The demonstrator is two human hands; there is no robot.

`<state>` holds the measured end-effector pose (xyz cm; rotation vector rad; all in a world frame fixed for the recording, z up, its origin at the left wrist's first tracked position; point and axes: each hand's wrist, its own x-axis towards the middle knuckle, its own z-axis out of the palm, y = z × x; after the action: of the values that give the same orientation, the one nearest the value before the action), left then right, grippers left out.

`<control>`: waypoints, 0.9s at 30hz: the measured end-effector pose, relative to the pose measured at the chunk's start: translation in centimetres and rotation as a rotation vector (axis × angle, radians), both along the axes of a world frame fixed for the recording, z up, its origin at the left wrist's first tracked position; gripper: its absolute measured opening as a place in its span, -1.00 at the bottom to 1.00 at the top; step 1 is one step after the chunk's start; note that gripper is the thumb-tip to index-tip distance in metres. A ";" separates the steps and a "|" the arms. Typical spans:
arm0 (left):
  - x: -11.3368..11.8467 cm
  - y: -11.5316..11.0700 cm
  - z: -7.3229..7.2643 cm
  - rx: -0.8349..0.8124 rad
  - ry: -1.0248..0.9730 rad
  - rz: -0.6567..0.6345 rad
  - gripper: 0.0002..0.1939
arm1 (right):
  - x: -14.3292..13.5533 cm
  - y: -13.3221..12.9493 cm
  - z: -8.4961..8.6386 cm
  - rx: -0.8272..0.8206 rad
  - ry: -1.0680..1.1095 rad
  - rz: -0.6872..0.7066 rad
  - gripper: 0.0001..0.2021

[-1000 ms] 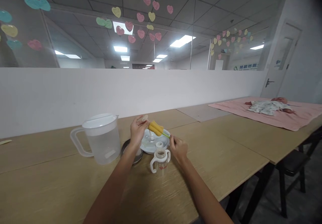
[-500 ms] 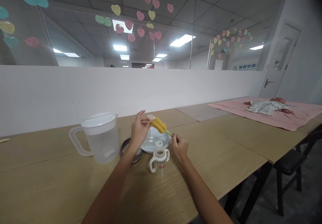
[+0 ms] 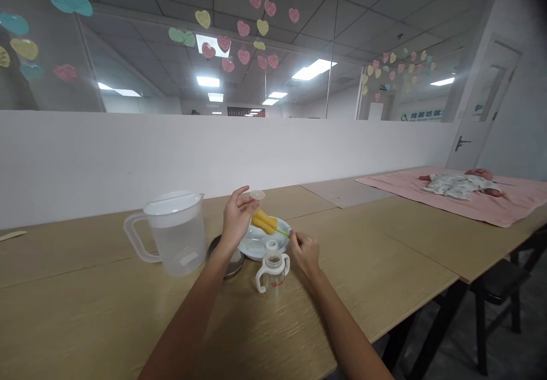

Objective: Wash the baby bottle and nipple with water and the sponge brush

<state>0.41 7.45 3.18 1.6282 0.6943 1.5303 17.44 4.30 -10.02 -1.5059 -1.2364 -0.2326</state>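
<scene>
Since the earlier frame the yellow sponge head of the bottle brush (image 3: 264, 221) has dropped from level with the small translucent silicone teat (image 3: 257, 195) to just below it, so the two are now apart. The left hand (image 3: 236, 217) pinches the teat between thumb and fingertips and holds it up over the white round dish (image 3: 256, 247). The right hand (image 3: 304, 250) is closed in a pinch on the brush's thin green handle, sponge end angled up towards the teat.

The work in hand looks like scrubbing the teat, caught between strokes. The next move would call for bringing the sponge tip back up to the teat's opening while the left fingers keep it steady.

A clear plastic baby bottle with two white handles (image 3: 272, 269) stands on the light wooden table (image 3: 384, 254), just in front of the dish and between the forearms, where a wrist could knock it. A translucent water jug with lid (image 3: 175, 232) sits to the left, with a dark round lid (image 3: 226, 254) between jug and dish. Far right, a baby doll (image 3: 461, 183) lies on a pink blanket (image 3: 491, 203), well apart.
</scene>
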 end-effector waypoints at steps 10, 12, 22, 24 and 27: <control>-3.4 1.2 0.1 0.225 0.909 0.395 -0.60 | 0.4 -0.1 0.1 0.053 0.130 -0.058 -0.43; -3.9 1.4 -0.2 0.193 1.112 0.469 -0.56 | 0.4 -0.1 0.1 0.018 0.092 -0.068 -0.42; -5.3 3.1 -2.7 0.045 1.384 0.536 -0.68 | 0.4 0.0 0.2 -0.097 0.044 -0.108 -0.39; -5.5 3.2 -3.1 0.035 1.384 0.525 -0.71 | 0.3 -0.1 0.2 -0.121 0.042 -0.104 -0.39; -5.6 3.8 -4.0 0.018 1.366 0.506 -0.76 | 0.2 -0.1 0.2 -0.140 0.033 -0.098 -0.37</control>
<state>-5.23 11.24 -0.77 2.5330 1.8843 0.4526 17.68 4.23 -9.82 -1.6866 -1.1742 -0.1888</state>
